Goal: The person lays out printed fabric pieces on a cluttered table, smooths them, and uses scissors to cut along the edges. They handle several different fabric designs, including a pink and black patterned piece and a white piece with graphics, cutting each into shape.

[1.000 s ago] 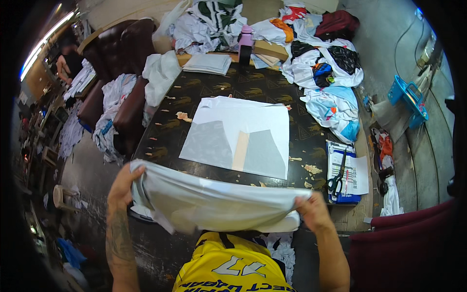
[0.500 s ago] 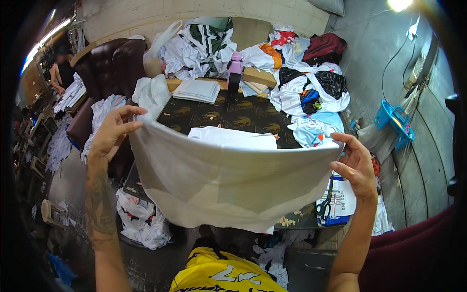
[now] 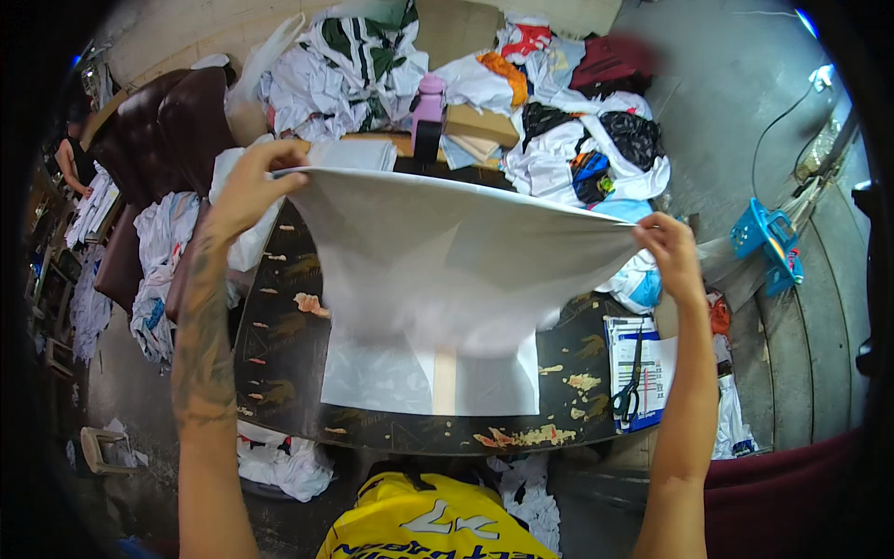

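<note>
A white piece of fabric [image 3: 466, 242] is stretched between my two hands above the dark table [image 3: 289, 373]. My left hand [image 3: 259, 184] pinches its far left corner, and my right hand [image 3: 672, 250] pinches the far right corner. The fabric's upper edge runs taut while its middle sags in folds. Below it lies a flat white sheet [image 3: 377, 373] with a tan strip [image 3: 444, 382] near its middle. The hanging fabric hides the sheet's far part, and I cannot tell whether the two touch.
Black scissors [image 3: 631, 387] lie on printed papers [image 3: 656, 363] at the table's right. Behind are a pink bottle [image 3: 429, 107], a cardboard box [image 3: 480, 124] and heaped garments [image 3: 317, 88]. A maroon armchair [image 3: 191, 121] stands left; a blue basket [image 3: 765, 242] hangs right. A person works far left.
Both hands have moved away from me over the table, carrying the fabric with them. Its near edge has drawn back, uncovering the table's front and the white sheet.
</note>
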Demonstrator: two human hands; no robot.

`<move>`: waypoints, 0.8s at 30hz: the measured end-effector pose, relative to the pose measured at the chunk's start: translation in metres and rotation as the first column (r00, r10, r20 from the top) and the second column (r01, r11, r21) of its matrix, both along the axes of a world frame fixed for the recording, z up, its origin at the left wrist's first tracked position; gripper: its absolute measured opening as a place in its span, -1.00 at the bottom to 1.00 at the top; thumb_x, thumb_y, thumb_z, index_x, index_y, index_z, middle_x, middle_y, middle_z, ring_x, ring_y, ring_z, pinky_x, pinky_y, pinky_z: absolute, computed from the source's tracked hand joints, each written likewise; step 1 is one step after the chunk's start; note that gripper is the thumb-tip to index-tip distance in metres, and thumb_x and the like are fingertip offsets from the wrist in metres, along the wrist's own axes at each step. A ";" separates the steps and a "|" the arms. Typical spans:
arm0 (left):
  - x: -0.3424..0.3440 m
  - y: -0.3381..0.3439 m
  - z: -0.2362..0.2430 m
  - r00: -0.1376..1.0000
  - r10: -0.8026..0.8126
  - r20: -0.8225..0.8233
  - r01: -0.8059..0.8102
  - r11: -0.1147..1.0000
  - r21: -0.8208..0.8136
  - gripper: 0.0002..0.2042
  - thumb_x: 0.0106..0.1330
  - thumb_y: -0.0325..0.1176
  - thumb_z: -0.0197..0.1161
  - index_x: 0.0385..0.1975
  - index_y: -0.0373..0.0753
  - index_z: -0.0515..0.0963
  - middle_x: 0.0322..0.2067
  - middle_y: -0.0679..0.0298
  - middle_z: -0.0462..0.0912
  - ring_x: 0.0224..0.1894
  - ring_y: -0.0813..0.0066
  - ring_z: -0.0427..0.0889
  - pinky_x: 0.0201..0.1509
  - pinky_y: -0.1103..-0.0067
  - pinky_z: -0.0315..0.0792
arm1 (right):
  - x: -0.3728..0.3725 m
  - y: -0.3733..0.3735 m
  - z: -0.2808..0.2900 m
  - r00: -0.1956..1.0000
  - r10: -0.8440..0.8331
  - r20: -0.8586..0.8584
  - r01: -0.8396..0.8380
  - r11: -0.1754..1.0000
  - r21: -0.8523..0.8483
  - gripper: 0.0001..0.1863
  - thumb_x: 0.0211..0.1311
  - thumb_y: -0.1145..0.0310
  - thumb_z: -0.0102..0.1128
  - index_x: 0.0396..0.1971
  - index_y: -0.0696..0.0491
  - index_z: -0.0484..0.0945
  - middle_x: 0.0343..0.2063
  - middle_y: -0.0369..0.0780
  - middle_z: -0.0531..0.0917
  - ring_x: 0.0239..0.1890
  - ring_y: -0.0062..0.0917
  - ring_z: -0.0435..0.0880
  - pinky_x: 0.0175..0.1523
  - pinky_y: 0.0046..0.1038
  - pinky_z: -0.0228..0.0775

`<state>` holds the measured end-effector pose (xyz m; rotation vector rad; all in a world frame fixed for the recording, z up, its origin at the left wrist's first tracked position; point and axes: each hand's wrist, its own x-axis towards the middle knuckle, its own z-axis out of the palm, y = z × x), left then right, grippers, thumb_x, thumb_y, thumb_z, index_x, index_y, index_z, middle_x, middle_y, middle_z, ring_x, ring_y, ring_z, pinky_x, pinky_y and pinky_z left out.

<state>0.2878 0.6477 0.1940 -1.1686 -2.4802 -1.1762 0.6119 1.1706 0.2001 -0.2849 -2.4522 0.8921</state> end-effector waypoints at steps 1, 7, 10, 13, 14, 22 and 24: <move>0.023 -0.016 -0.001 0.994 0.065 -0.092 -0.061 0.997 0.049 -0.81 0.33 -0.42 0.44 -0.15 -0.35 0.67 -0.22 0.24 0.73 -0.09 0.42 0.68 0.12 0.44 0.51 | 0.014 0.001 0.004 0.999 0.042 0.021 -0.043 0.999 0.028 -0.85 0.51 0.45 0.34 -0.23 0.25 0.65 -0.47 -0.35 0.70 -0.44 -0.77 0.49 -0.31 -0.57 0.33; 0.134 -0.068 -0.097 0.953 0.255 0.163 -0.255 0.967 -0.021 -0.88 0.24 -0.44 0.49 -0.32 -0.35 0.74 -0.43 0.29 0.55 -0.31 0.51 0.52 -0.19 0.51 0.36 | 0.088 -0.048 -0.081 0.970 -0.101 0.223 0.154 0.959 -0.237 -0.80 0.52 0.40 0.35 -0.11 0.25 0.77 -0.35 -0.27 0.77 -0.27 -0.63 0.70 -0.15 -0.56 0.51; 0.174 -0.064 -0.192 0.617 0.275 0.738 -0.456 0.888 0.051 -0.87 0.53 -0.41 0.36 -0.16 -0.35 0.72 -0.55 0.39 0.67 -0.57 0.70 0.57 -0.48 0.69 0.41 | 0.102 -0.088 -0.166 0.965 -0.100 0.242 0.221 0.808 -0.546 -0.75 0.52 0.30 0.38 -0.03 0.17 0.79 -0.30 -0.28 0.80 -0.35 -0.65 0.75 -0.27 -0.59 0.57; 0.200 -0.057 -0.277 0.427 0.213 0.879 -0.563 0.823 0.074 -0.84 0.62 -0.43 0.21 -0.07 -0.39 0.66 -0.26 0.15 0.81 -0.33 0.44 0.85 -0.35 0.61 0.63 | 0.110 -0.121 -0.242 0.937 -0.236 0.257 0.348 0.674 -0.652 -0.74 0.54 0.27 0.38 -0.08 0.18 0.79 -0.35 -0.34 0.79 -0.29 -0.68 0.78 -0.24 -0.59 0.55; 0.207 -0.054 -0.300 0.494 0.217 0.842 -0.546 0.831 0.106 -0.84 0.62 -0.42 0.21 -0.08 -0.39 0.67 -0.28 0.17 0.81 -0.33 0.43 0.85 -0.35 0.62 0.63 | 0.113 -0.130 -0.263 0.899 -0.286 0.332 0.438 0.591 -0.678 -0.76 0.52 0.28 0.41 -0.08 0.17 0.78 -0.36 -0.35 0.79 -0.32 -0.69 0.78 -0.29 -0.60 0.54; 0.223 -0.056 -0.331 0.596 0.613 0.518 -0.558 0.780 -0.282 -0.88 0.43 -0.43 0.39 -0.17 -0.33 0.68 -0.48 0.20 0.68 -0.56 0.43 0.65 -0.43 0.46 0.47 | 0.129 -0.143 -0.327 0.750 -0.431 0.502 0.591 0.777 -0.216 -0.68 0.27 0.47 0.54 -0.02 0.17 0.68 -0.44 -0.24 0.66 -0.47 -0.58 0.65 -0.34 -0.47 0.48; 0.203 -0.047 -0.319 0.642 0.719 0.267 -0.615 0.690 -0.381 -0.83 0.35 -0.43 0.43 -0.13 -0.31 0.68 -0.48 0.17 0.62 -0.53 0.32 0.61 -0.35 0.37 0.48 | 0.116 -0.128 -0.320 0.815 -0.388 0.430 0.515 0.825 -0.234 -0.70 0.28 0.45 0.54 -0.04 0.16 0.68 -0.45 -0.25 0.65 -0.47 -0.55 0.64 -0.30 -0.42 0.50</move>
